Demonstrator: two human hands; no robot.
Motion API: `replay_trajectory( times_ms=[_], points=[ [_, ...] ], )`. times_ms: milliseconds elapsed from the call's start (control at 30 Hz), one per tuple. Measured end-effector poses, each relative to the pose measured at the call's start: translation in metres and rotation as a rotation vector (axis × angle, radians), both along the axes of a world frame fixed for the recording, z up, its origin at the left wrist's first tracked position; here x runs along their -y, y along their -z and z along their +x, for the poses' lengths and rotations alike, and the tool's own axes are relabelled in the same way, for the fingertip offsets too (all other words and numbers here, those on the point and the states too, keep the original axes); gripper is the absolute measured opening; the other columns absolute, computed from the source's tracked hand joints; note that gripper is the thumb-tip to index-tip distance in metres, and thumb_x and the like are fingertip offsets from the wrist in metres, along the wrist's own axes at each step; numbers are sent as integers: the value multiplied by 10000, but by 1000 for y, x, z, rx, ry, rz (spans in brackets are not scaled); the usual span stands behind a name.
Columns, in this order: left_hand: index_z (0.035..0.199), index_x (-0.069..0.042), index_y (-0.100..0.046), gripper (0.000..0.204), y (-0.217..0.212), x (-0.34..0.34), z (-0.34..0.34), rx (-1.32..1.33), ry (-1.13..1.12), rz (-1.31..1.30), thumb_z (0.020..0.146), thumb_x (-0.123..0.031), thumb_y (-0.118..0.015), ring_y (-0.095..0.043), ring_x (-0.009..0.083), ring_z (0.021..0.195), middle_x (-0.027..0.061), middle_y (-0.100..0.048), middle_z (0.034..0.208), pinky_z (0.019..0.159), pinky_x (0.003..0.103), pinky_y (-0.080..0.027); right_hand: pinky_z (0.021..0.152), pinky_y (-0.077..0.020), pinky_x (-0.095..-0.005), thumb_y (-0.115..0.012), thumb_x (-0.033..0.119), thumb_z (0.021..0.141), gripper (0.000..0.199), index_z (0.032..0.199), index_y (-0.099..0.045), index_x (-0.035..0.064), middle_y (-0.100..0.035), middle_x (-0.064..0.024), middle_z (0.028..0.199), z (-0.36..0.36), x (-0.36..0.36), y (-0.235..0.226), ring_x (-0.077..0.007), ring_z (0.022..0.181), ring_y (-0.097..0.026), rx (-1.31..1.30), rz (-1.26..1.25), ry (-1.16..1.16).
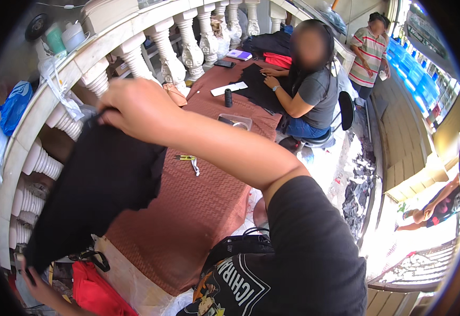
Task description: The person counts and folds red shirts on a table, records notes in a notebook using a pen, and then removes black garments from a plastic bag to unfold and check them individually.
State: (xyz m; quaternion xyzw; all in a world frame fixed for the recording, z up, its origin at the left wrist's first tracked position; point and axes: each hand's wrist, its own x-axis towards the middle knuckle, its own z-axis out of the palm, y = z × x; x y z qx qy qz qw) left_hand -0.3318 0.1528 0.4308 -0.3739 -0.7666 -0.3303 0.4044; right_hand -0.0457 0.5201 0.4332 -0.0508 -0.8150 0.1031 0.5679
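A piece of black cloth [95, 181] hangs stretched between my two hands at the left, over the table's edge. My right hand [127, 108] reaches across from the right and pinches its upper corner. Down at the lower left, my left hand [34, 282] grips the cloth's lower end, its fingers partly hidden. Yellow thread snips [185, 157] lie on the table just right of the cloth, beside a small white scrap [195, 167].
A brown patterned tablecloth [187, 221] covers the table. At its far end a seated person [314, 79] handles black fabric [256, 84]. Nearby are a black thread spool [228, 98] and a clear tray [243, 121]. A balustrade [169, 58] borders the left. Red fabric [95, 292] lies below.
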Motion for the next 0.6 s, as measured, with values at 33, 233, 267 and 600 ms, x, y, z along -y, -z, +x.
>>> replay_trajectory(
  times_ms=[33,233,267,600],
  points=[
    [1151,-16,-562,353,15,29,-15,118,-82,-55,895,-254,-510,-544,213,1016,122,-593,1107,892,303,-390,661,-458,-399,-661,129,726,93,778,-640,55,-605,-109,784,12,6,13,-305,751,-594,27,-43,-63],
    [1072,-14,-591,269,135,77,-2,363,184,-383,834,-139,-604,-523,247,999,161,-550,1099,870,338,-411,729,-459,-395,-669,91,697,139,821,-616,56,-597,-93,878,66,30,125,-292,844,-584,396,-256,-225],
    [1089,-75,-605,277,123,58,44,479,240,-517,818,-126,-637,-476,313,1138,186,-489,1251,949,385,-395,727,-461,-394,-660,100,706,139,830,-616,54,-606,-95,865,74,32,147,-291,838,-591,432,-291,-249],
    [990,2,-629,230,223,89,86,1285,337,-1067,796,-121,-639,-542,134,638,93,-624,727,645,272,-453,684,-473,-402,-626,135,733,238,968,-645,102,-651,-106,829,94,40,209,-287,803,-619,1276,-512,-426]
  ],
)
